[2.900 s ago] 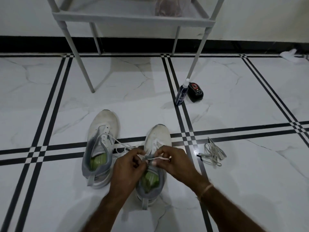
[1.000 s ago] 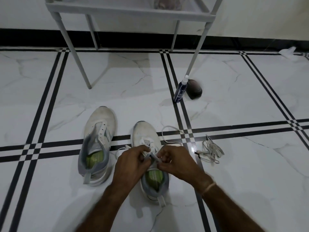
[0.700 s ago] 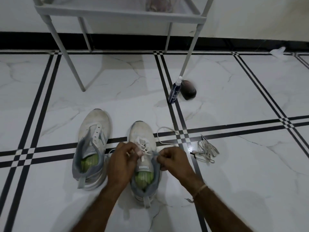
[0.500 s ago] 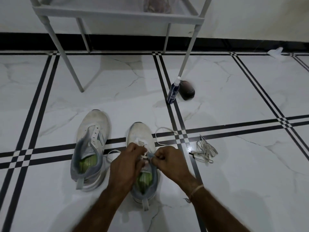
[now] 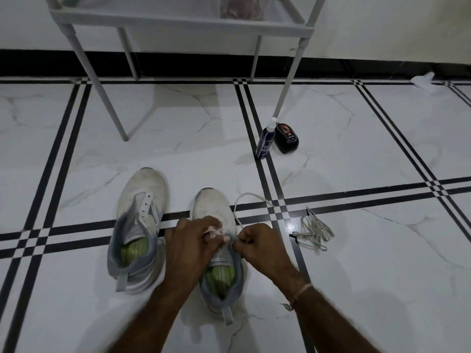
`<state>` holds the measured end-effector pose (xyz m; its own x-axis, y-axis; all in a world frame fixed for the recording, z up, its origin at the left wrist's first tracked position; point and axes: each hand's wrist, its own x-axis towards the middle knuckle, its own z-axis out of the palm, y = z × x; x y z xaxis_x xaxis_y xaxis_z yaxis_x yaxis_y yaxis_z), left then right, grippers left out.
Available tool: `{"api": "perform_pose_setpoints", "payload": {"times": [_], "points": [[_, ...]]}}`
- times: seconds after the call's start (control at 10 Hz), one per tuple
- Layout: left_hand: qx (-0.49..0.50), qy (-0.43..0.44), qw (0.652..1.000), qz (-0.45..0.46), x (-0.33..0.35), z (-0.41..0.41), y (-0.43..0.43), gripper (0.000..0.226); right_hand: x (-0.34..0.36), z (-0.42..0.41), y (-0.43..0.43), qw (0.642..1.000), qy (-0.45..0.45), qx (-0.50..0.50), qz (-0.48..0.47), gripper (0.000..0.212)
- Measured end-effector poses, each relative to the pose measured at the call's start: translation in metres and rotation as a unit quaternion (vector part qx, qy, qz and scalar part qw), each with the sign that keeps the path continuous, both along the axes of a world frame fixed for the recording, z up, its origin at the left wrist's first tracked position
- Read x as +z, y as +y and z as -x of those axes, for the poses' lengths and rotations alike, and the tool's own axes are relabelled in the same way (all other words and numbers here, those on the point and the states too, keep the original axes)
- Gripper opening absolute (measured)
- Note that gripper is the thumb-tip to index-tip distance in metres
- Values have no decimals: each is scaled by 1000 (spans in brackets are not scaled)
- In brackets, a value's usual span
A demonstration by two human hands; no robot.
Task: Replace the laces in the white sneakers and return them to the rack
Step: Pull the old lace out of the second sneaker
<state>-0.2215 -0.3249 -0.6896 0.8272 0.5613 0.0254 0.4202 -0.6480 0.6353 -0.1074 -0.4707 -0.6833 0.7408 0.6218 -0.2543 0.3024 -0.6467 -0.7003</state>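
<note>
Two white sneakers with grey collars and green insoles stand on the tiled floor, toes away from me. The left sneaker (image 5: 139, 225) has bare eyelets and no lace. Over the throat of the right sneaker (image 5: 216, 253), my left hand (image 5: 190, 240) and my right hand (image 5: 257, 244) each pinch the white lace (image 5: 242, 200), which loops out to the right of the toe. The lace crossings under my fingers are hidden. A bundle of loose greyish laces (image 5: 314, 231) lies on the floor to the right.
A grey metal rack (image 5: 178, 20) stands at the back on thin legs, a reddish item on its lowest shelf. Beside its right front leg stand a dark spray bottle (image 5: 266, 140) and a black polish container (image 5: 286, 137). A white rag (image 5: 423, 80) lies by the far wall.
The right sneaker has shifted left, closer to the other one, and a lace loop now lies to the right of its toe. Both hands have kept working the lace at the throat.
</note>
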Motion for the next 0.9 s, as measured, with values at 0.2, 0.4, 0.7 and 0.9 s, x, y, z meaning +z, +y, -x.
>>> {"api": "perform_pose_setpoints", "payload": {"times": [0.2, 0.4, 0.7, 0.9], "points": [[74, -50, 977, 191, 16, -18, 1, 21, 0, 1, -3, 999, 29, -13, -2, 27], [137, -105, 920, 352, 12, -11, 3, 17, 0, 0, -3, 1000, 21, -23, 1, 26], [-16, -12, 998, 67, 4, -7, -11, 14, 1, 2, -2, 1000, 0, -13, 14, 21], [312, -262, 616, 674, -1, -20, 5, 31, -6, -2, -4, 1000, 5, -26, 2, 25]]}}
